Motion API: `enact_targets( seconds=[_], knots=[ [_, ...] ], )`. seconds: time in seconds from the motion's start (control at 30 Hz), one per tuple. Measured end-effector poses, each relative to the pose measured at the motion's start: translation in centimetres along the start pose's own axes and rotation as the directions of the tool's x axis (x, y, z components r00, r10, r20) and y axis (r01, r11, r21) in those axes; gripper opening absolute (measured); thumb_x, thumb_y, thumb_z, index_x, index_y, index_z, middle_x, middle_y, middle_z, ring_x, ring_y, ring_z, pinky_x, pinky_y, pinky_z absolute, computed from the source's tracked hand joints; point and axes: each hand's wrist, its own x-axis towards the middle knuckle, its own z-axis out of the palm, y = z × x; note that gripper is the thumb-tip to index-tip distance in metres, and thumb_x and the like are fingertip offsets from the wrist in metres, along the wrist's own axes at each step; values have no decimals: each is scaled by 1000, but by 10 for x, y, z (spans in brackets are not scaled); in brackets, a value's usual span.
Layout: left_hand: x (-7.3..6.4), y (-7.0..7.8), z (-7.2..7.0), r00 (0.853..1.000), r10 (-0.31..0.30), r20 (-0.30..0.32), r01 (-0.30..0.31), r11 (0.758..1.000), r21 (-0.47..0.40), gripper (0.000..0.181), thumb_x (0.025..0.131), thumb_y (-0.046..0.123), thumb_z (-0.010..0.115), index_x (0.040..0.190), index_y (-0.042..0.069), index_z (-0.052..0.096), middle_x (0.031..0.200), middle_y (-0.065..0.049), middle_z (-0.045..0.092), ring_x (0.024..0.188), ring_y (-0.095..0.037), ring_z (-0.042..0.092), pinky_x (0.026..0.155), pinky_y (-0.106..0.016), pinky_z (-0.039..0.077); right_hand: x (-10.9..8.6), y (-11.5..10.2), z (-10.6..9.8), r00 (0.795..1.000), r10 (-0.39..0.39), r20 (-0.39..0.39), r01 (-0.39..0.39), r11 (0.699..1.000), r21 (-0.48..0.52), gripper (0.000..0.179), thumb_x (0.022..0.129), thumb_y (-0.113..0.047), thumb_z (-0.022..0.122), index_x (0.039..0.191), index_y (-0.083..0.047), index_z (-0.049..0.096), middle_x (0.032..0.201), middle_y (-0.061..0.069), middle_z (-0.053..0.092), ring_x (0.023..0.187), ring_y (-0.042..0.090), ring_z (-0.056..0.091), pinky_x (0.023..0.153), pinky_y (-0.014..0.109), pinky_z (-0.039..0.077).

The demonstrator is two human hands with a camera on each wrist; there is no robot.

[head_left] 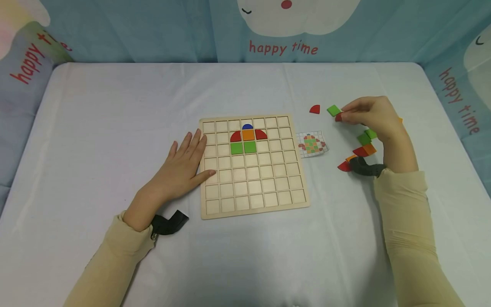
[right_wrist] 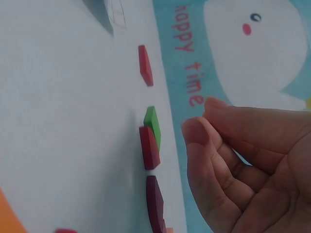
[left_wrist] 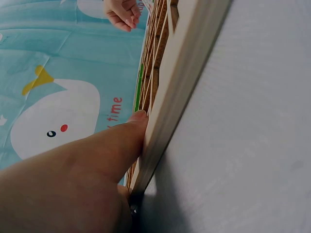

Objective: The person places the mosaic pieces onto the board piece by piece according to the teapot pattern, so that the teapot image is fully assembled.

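Observation:
A wooden grid board [head_left: 255,213] lies on the white table. In its upper cells sit a blue half-round tile [head_left: 247,126], an orange square tile [head_left: 248,134], two red quarter-round tiles [head_left: 235,136] and two green square tiles [head_left: 249,147]. My left hand [head_left: 180,168] rests with spread fingers on the board's left edge; the thumb [left_wrist: 131,128] touches its frame. My right hand [head_left: 372,115] hovers over loose tiles, thumb and index fingertips close together and nothing visible between them. Below these fingertips a red tile [right_wrist: 149,148] lies against a green square tile [right_wrist: 152,121].
A small printed pattern card [head_left: 312,144] lies beside the board's right edge. Another red quarter-round tile [head_left: 315,109] lies left of the green one. Several red, orange and green tiles [head_left: 364,137] trail down near the right wrist. A blue printed curtain [head_left: 153,34] surrounds the table.

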Motion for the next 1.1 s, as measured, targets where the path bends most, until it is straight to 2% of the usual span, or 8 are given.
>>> enact_targets(
  seconds=[0.17, 0.47, 0.67, 0.93, 1.1],
  knots=[
    [0, 1, 0, 1000, 0, 5, 0, 1000, 0, 83, 97, 46, 44, 151, 2, -2, 156, -13, -11, 142, -28, -14, 110, -54, -5, 4, 5, -5, 999, 52, 3, -52, 999, 7, 24, 83, -29, 74, 102, -15, 71, 80, -16, 65, 80, 13, 53, 70, 26, 42],
    [0, 2, -2, 1000, 0, 14, 0, 1000, -1, 83, 98, 46, 44, 150, 2, -2, 156, -13, -12, 142, -28, -14, 110, -54, -6, 6, 14, -12, 998, 69, 2, -69, 995, 74, 32, 84, -26, 73, 108, -7, 67, 80, -16, 68, 76, 4, 62, 66, 18, 46],
    [0, 2, -3, 1000, -6, 18, 6, 1000, 0, 83, 98, 47, 42, 150, 2, -3, 156, -12, -13, 142, -28, -14, 110, -54, -6, 7, 19, -14, 998, 59, -2, -58, 989, 135, 24, 84, -21, 73, 102, -7, 69, 78, -15, 68, 73, 3, 64, 66, 13, 47],
    [1, 2, -2, 1000, -2, 14, 2, 1000, 0, 83, 98, 47, 42, 151, 3, -4, 156, -12, -13, 142, -27, -15, 110, -54, -6, 10, 24, -18, 995, 95, -15, -93, 991, 98, 25, 85, -25, 71, 104, -9, 69, 77, -16, 67, 72, 3, 62, 66, 14, 46],
    [2, 1, -1, 1000, 3, 12, -3, 1000, 1, 83, 98, 47, 42, 150, 3, -4, 156, -13, -13, 142, -28, -15, 110, -54, -6, 10, 26, -21, 993, 113, -16, -110, 986, 125, 20, 85, -24, 72, 100, -12, 71, 76, -15, 67, 71, 4, 63, 66, 15, 46]
  ],
)
